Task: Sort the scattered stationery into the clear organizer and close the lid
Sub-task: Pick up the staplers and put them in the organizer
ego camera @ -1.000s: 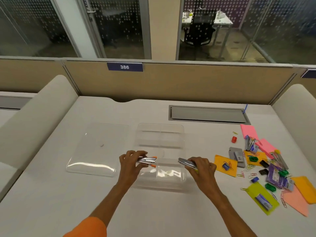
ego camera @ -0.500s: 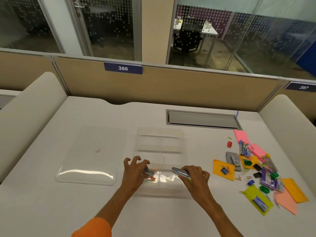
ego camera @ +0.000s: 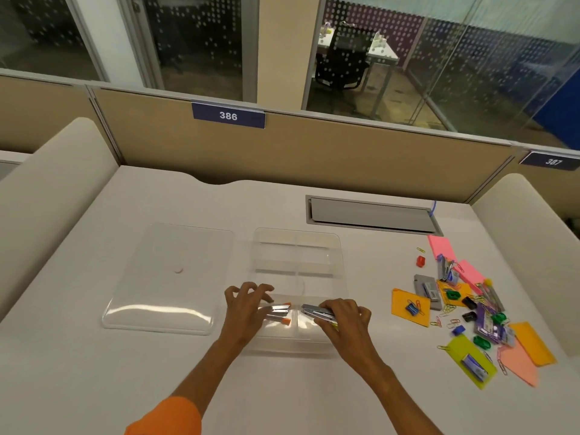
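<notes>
Partition plates (ego camera: 228, 115) read 386 and, blurrier, 387 (ego camera: 552, 161)

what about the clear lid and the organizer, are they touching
Apart. The head view shows a strip of bare desk between the clear lid and the left wall of the clear organizer.

Organizer (ego camera: 341, 268) open; lid (ego camera: 169, 277) flat beside; stationery (ego camera: 464, 296) scattered right.

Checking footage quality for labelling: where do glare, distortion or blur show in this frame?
Head view: glare streaks the clear lid near its front edge and the organizer in its front compartments; wide-angle distortion splays the window frames; the 387 label is blurred.
</notes>
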The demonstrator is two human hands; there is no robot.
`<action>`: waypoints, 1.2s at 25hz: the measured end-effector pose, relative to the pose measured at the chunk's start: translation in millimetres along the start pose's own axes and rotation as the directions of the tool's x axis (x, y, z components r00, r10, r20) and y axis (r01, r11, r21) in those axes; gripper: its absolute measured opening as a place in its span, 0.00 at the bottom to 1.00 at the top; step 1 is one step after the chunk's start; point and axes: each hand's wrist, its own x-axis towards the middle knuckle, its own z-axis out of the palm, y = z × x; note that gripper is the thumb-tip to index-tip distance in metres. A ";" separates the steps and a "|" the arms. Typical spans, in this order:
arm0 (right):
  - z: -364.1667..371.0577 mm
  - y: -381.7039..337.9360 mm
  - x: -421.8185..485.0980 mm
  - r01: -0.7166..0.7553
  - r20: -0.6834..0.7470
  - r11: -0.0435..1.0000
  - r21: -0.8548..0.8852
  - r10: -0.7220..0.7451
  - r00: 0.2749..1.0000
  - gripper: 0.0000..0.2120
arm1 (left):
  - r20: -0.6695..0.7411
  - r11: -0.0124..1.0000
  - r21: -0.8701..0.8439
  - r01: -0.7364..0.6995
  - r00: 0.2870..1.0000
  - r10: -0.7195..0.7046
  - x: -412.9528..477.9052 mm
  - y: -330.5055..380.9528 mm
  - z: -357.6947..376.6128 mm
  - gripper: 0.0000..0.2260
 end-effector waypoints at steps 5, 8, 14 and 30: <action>20.1 -31.2 15.1 0.114 0.112 0.993 -0.033 -0.109 0.988 0.12 | -0.262 0.958 -0.201 0.203 0.931 -0.252 -4.5 -13.0 -23.0 0.17; 37.6 -53.7 30.6 0.178 0.196 0.982 -0.068 -0.162 0.967 0.14 | -0.293 0.951 -0.216 0.223 0.914 -0.281 -6.9 -16.5 -31.4 0.18; 59.2 -75.2 52.8 0.161 0.322 0.974 -0.158 -0.103 0.941 0.11 | -0.249 0.959 -0.183 0.219 0.933 -0.260 -15.2 -20.2 -31.0 0.20; 28.0 -35.0 54.8 0.096 0.067 0.989 -0.114 -0.089 0.994 0.20 | -0.222 0.994 -0.054 0.095 0.970 -0.104 -7.5 -14.8 -23.1 0.14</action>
